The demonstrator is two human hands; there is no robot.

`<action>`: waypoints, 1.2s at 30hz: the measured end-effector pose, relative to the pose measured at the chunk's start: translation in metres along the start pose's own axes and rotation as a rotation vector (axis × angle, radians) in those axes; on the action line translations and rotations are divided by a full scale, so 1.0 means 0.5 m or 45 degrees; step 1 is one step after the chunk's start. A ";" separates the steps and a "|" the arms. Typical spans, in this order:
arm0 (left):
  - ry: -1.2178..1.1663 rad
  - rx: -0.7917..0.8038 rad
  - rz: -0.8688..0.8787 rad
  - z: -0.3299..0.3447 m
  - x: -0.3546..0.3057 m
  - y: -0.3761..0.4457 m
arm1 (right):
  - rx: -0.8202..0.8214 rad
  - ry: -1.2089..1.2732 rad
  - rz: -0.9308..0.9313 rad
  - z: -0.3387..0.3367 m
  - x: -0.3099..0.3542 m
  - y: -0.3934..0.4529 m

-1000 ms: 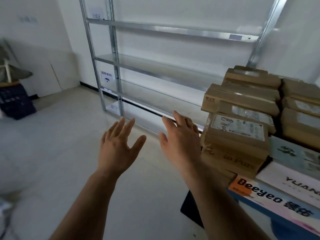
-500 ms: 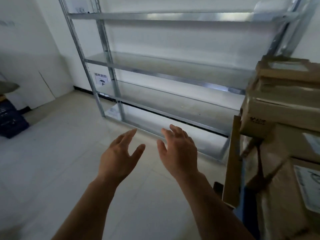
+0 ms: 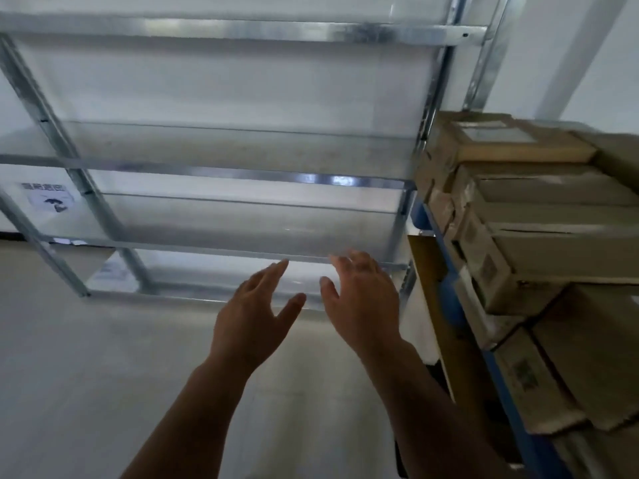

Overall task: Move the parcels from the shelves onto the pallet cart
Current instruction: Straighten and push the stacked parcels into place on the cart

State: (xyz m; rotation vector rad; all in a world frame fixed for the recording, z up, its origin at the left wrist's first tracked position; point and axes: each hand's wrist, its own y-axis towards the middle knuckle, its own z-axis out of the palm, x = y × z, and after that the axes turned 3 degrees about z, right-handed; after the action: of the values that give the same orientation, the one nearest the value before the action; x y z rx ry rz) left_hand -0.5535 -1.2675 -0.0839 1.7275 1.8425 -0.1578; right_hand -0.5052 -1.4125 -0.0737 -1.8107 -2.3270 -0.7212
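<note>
A metal shelving unit [image 3: 238, 174] stands straight ahead with bare shelves; no parcel shows on them. At the right, brown cardboard parcels [image 3: 539, 236] are stacked high over a blue edge [image 3: 449, 305] of what they rest on. My left hand [image 3: 257, 316] and my right hand [image 3: 359, 299] reach forward side by side in front of the lowest shelf, fingers straight and spread, holding nothing. My right hand is just left of the parcel stack and not touching it.
Pale tiled floor [image 3: 86, 375] spreads to the left and below my arms. A white wall lies behind the shelves, with a small printed sign [image 3: 48, 198] at the left. The shelf's right upright [image 3: 408, 236] stands close to the parcel stack.
The view has swung right and closer to the shelving, and the parcel stack now fills the right side. Both hands stay open and raised, now nearer the lowest shelf.
</note>
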 end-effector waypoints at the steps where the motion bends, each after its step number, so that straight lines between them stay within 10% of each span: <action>1: -0.014 0.025 0.049 -0.002 0.012 0.026 | -0.016 -0.019 0.031 0.003 0.007 0.016; 16: -0.259 0.341 0.545 0.055 0.081 0.338 | -0.211 -0.192 0.454 0.046 0.014 0.185; 36: -0.314 0.581 0.963 0.291 -0.148 0.870 | -0.822 -0.414 0.785 -0.019 -0.251 0.551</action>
State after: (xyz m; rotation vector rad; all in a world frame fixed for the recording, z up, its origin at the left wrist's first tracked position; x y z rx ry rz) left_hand -0.0974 -1.3377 -0.0311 2.4653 0.9249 -0.4783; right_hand -0.2133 -1.4788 -0.0282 -2.9034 -1.5709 -1.2178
